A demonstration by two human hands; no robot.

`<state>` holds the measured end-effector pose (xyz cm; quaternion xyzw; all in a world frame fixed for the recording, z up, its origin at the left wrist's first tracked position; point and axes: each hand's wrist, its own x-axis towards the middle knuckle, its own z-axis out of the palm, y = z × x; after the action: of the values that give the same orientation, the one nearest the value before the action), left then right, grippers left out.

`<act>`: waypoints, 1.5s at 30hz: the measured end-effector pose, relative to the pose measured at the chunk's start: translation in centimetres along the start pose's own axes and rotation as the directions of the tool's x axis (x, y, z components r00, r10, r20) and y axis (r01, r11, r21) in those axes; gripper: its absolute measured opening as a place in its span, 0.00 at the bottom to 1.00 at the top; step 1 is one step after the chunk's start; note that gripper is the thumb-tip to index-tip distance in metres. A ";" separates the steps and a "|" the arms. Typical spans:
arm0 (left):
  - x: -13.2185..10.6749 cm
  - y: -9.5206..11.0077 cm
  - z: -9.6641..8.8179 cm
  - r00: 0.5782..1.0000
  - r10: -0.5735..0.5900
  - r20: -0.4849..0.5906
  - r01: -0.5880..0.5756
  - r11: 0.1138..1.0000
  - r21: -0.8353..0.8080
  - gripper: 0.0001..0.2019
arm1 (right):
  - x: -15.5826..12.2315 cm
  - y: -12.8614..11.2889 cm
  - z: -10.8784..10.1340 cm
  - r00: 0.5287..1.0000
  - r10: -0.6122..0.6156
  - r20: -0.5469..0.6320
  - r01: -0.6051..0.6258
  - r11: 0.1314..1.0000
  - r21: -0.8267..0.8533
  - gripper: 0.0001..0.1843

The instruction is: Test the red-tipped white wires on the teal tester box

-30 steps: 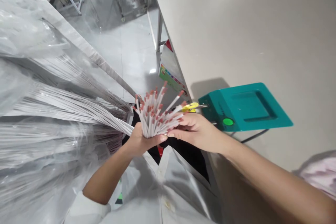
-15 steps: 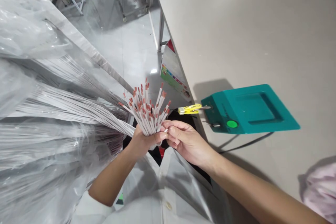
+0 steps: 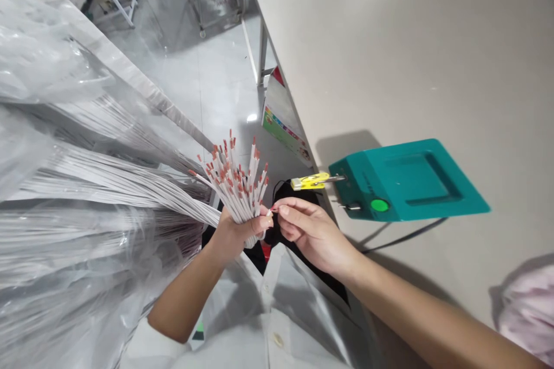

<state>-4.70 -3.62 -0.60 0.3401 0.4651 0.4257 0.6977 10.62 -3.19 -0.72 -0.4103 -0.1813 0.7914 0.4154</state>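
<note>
A thick bundle of white wires (image 3: 240,199) with bare copper-coloured ends fans upward in front of me. My left hand (image 3: 236,233) is wrapped round it, the thumb laid across the front. At the bundle's right side, my right hand (image 3: 303,222) pinches the reddish tip of a single wire (image 3: 272,210) between thumb and fingertips. Right of my hands, a teal device (image 3: 409,181) with a green button lies on the table. A yellow clip (image 3: 309,181) sits on a metal prong sticking out of its near end.
The pale table (image 3: 402,69) fills the right side, with pink cloth (image 3: 526,305) at its lower corner. A black cable (image 3: 402,236) runs from the device. Long white wires (image 3: 130,176) and plastic sheeting (image 3: 38,57) lie at the left. A printed box (image 3: 285,127) stands below the table edge.
My right fingers have drawn slightly away from my left thumb, and a reddish wire tip now shows between them. The bundle in my left hand has shifted a little to the left.
</note>
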 end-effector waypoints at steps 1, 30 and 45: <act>0.0 0.1 0.0 1.000 -0.001 0.004 0.001 1.000 0.009 0.12 | 0.0 -0.1 -0.2 0.999 -0.043 -0.012 0.042 0.998 -0.050 0.11; 0.2 1.5 1.6 0.998 -0.031 -0.056 0.045 0.959 0.279 0.09 | -0.9 -3.6 -2.5 0.580 -0.430 0.692 0.544 -0.428 -0.722 0.09; 1.3 0.5 2.5 0.997 0.002 -0.083 0.022 0.957 0.289 0.11 | -1.8 -7.1 -2.8 0.474 -0.477 0.741 0.232 -0.744 -0.627 0.08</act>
<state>-2.27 -2.41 0.21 0.4184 0.5526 0.3631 0.6227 17.04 -0.62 2.98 -0.4388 -0.8594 -0.1084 0.2389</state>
